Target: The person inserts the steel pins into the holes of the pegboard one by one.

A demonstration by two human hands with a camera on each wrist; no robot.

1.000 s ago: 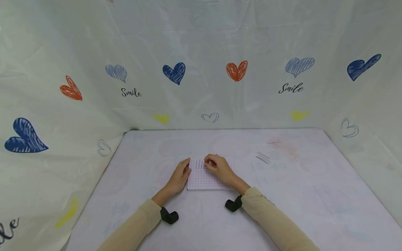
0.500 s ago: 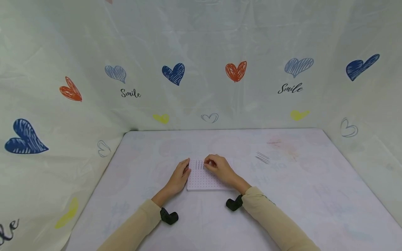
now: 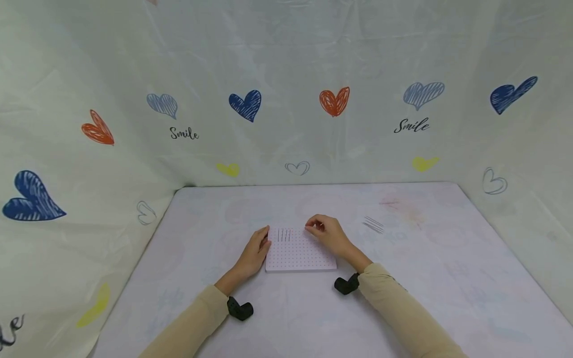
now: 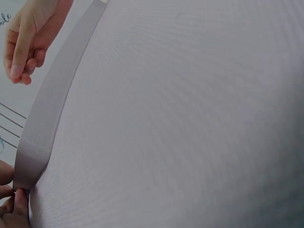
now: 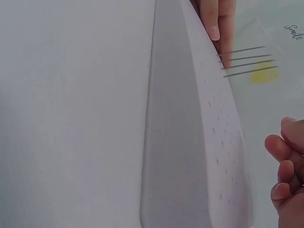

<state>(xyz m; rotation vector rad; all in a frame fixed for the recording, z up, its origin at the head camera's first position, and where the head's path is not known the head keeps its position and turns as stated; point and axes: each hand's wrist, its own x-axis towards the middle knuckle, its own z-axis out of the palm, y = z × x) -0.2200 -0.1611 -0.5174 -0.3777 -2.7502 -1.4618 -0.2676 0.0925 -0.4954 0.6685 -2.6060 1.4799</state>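
Observation:
A white perforated board (image 3: 301,256) lies flat on the table. Several thin dark pins (image 3: 284,234) stand upright in its far left rows; the right wrist view shows the pins (image 5: 244,61) above the dotted board (image 5: 216,142). My left hand (image 3: 256,250) rests against the board's left edge with straight fingers. One left fingertip (image 5: 214,26) shows there beside the pins. My right hand (image 3: 324,229) hovers over the board's far right corner, fingers loosely curled, holding nothing I can see. The left wrist view shows the right hand (image 4: 26,40) beyond the board's side (image 4: 47,118).
A few loose pins (image 3: 373,224) lie on the table to the right of the board. A heart-printed sheet (image 3: 286,109) walls in the table at the back and on both sides. Black wrist cameras (image 3: 239,308) sit on both sleeves.
My right hand has left the standing pins and moved right and slightly away, uncovering the board's right half. The left hand has stayed at the left edge.

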